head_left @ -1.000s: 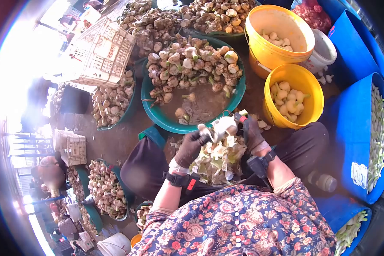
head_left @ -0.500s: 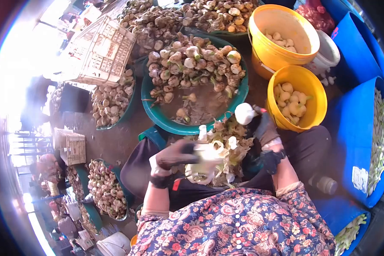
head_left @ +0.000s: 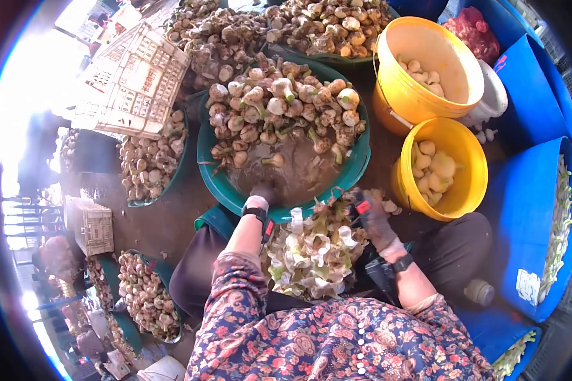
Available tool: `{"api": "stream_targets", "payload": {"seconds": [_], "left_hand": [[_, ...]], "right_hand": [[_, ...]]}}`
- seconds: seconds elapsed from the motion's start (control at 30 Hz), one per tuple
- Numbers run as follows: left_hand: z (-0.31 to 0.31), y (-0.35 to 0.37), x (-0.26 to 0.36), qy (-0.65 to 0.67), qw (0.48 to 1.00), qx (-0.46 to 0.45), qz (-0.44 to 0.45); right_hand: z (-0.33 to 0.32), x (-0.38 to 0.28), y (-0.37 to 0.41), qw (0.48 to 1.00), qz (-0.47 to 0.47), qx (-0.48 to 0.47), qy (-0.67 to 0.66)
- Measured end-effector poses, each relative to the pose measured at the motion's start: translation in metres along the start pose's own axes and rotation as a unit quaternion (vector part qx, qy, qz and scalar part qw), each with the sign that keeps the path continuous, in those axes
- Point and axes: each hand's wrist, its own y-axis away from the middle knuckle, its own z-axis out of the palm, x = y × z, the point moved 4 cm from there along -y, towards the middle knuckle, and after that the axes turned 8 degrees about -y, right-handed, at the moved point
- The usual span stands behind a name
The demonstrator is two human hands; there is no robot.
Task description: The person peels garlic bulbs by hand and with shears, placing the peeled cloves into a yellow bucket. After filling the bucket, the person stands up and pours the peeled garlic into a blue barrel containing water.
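Note:
My left hand [head_left: 265, 192], in a dark glove, reaches over the near rim of a green tub [head_left: 217, 185]; its fingers are dark and hard to make out against the muddy bottom. Unpeeled garlic bulbs [head_left: 276, 105] heap along the tub's far side, and a loose garlic bulb [head_left: 274, 160] lies just beyond the hand. My gloved right hand [head_left: 376, 227] is closed around a small tool [head_left: 362, 206] with a red-and-black part, its blade not showing. Beneath it and to its left, garlic skins [head_left: 311, 254] are piled in my lap.
Peeled garlic sits in a yellow bucket [head_left: 471, 184] on my right and in a larger yellow bucket [head_left: 388, 82] behind it. Blue bins [head_left: 521, 209] line the right side. A white crate [head_left: 140, 82] and more garlic tubs [head_left: 151, 296] stand left.
My left hand has moved from the skins up into the green tub. The white bulb beside my right hand is gone from there, and that hand has lowered slightly leftward.

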Motion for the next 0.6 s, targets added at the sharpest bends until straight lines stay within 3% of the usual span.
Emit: {"api": "stream_targets", "payload": {"seconds": [0.03, 0.1, 0.17, 0.2, 0.23, 0.27, 0.3, 0.33, 0.43, 0.47, 0.53, 0.57, 0.6], "left_hand": [[-0.002, 0.009, 0.011, 0.138, 0.989, -0.046, 0.025], [-0.022, 0.041, 0.043, 0.401, 0.904, -0.133, 0.066], [-0.046, 0.079, 0.081, 0.533, 0.823, -0.169, 0.098], [-0.028, 0.073, 0.091, 0.572, 0.794, -0.109, 0.175], [-0.061, 0.105, 0.112, 0.515, 0.835, -0.058, 0.185], [-0.085, 0.132, 0.131, 0.508, 0.840, -0.054, 0.186], [-0.096, 0.150, 0.144, 0.500, 0.845, -0.048, 0.186], [-0.088, 0.151, 0.149, 0.472, 0.849, 0.014, 0.237], [-0.099, 0.177, 0.159, 0.453, 0.861, 0.083, 0.215], [-0.101, 0.178, 0.160, 0.385, 0.885, 0.134, 0.223], [-0.103, 0.182, 0.156, 0.356, 0.896, 0.132, 0.229], [-0.109, 0.183, 0.154, 0.341, 0.901, 0.133, 0.232], [-0.112, 0.181, 0.153, 0.477, 0.840, 0.061, 0.252]], "right_hand": [[-0.002, 0.011, -0.006, 0.999, -0.031, 0.000, 0.041], [-0.005, 0.033, -0.017, 0.988, -0.096, -0.001, 0.123], [0.000, 0.032, -0.015, 0.973, -0.116, 0.055, 0.190], [0.004, 0.021, -0.006, 0.958, -0.132, 0.081, 0.243], [0.007, 0.008, 0.003, 0.938, -0.145, 0.108, 0.296], [0.010, -0.002, 0.008, 0.933, -0.104, 0.126, 0.321], [0.009, -0.008, 0.013, 0.932, -0.121, 0.127, 0.318], [0.009, -0.013, 0.017, 0.931, -0.140, 0.125, 0.314], [0.013, -0.030, 0.027, 0.921, -0.169, 0.096, 0.337], [0.015, -0.030, 0.028, 0.917, -0.173, 0.091, 0.348], [0.014, -0.023, 0.027, 0.905, -0.212, 0.056, 0.364], [0.012, -0.023, 0.027, 0.945, -0.166, 0.016, 0.282], [0.010, -0.022, 0.027, 0.973, -0.117, -0.025, 0.196]]}}
